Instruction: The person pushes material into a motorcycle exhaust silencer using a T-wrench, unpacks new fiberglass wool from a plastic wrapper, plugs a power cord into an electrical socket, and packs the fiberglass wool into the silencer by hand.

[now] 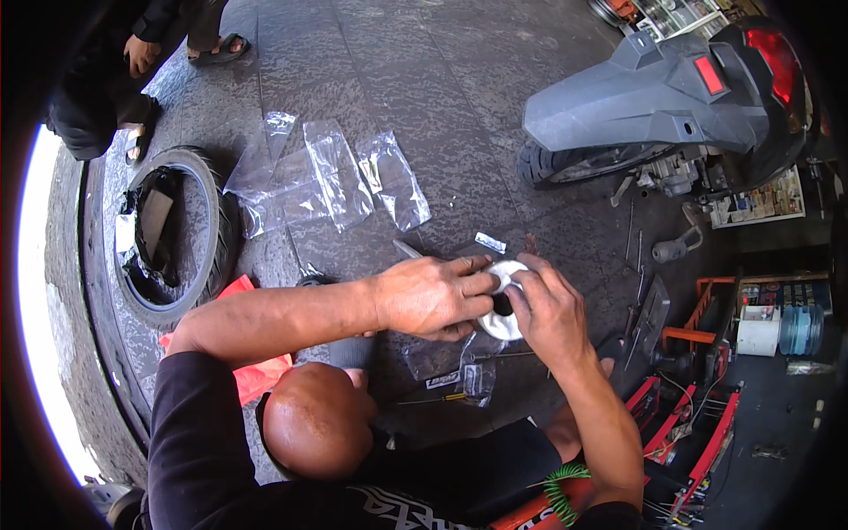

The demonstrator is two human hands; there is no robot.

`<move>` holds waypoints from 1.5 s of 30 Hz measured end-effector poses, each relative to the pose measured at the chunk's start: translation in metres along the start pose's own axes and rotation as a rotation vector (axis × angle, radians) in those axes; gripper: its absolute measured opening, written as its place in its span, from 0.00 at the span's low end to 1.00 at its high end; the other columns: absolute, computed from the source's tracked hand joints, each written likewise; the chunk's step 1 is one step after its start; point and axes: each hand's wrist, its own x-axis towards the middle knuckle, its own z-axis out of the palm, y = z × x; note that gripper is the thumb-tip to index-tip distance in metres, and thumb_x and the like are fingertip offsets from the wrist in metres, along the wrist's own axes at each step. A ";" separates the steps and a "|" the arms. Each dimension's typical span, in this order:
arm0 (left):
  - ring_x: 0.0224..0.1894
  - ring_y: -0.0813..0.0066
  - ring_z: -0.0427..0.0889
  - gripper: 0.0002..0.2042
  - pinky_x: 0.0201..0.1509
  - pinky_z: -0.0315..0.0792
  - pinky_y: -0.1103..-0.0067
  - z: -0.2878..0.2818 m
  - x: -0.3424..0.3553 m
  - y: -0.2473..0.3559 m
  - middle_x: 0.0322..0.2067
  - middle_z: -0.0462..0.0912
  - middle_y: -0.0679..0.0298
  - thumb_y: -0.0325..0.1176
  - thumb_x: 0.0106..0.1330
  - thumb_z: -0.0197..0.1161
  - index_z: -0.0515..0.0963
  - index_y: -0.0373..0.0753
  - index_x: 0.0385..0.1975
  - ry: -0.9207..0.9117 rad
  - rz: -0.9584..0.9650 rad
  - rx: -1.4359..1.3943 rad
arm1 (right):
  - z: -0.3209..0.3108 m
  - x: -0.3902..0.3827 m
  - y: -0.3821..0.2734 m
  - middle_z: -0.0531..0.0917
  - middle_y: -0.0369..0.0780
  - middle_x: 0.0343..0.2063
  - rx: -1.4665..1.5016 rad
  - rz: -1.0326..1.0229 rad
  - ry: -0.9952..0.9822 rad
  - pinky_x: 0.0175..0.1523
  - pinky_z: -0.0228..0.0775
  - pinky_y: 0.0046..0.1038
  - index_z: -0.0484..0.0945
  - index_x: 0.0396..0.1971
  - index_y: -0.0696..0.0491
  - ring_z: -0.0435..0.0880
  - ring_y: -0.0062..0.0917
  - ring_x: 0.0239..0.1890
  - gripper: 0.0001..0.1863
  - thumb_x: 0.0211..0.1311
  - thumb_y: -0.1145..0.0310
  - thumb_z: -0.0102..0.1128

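Observation:
Between both hands is a white, round disc (500, 327) with a dark hole in its middle. My left hand (433, 296) grips its left edge with curled fingers. On the opposite side, my right hand (549, 309) pinches the rim with thumb and fingers. What the disc is made of cannot be told. Just beyond the hands lies a small silver-white packet (490, 242). Nearer to me, crumpled clear plastic wrapping (478, 382) and a screwdriver with a yellow handle (454, 397) rest on the floor.
Flat clear plastic bags (340, 181) lie ahead on dark tiles. A tyre (228, 221) lies at left, next to red sheeting (263, 378). Part of a motor scooter (645, 97) stands far right, with a red metal frame (720, 433) nearer. Another person's sandalled foot (221, 51) is at upper left.

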 end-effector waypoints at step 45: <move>0.60 0.53 0.75 0.23 0.72 0.60 0.55 0.017 0.022 0.033 0.47 0.79 0.57 0.49 0.52 0.73 0.77 0.42 0.42 0.008 0.016 0.212 | -0.026 -0.041 -0.018 0.80 0.48 0.38 -0.116 0.262 0.013 0.48 0.76 0.40 0.86 0.42 0.57 0.83 0.42 0.41 0.12 0.57 0.74 0.66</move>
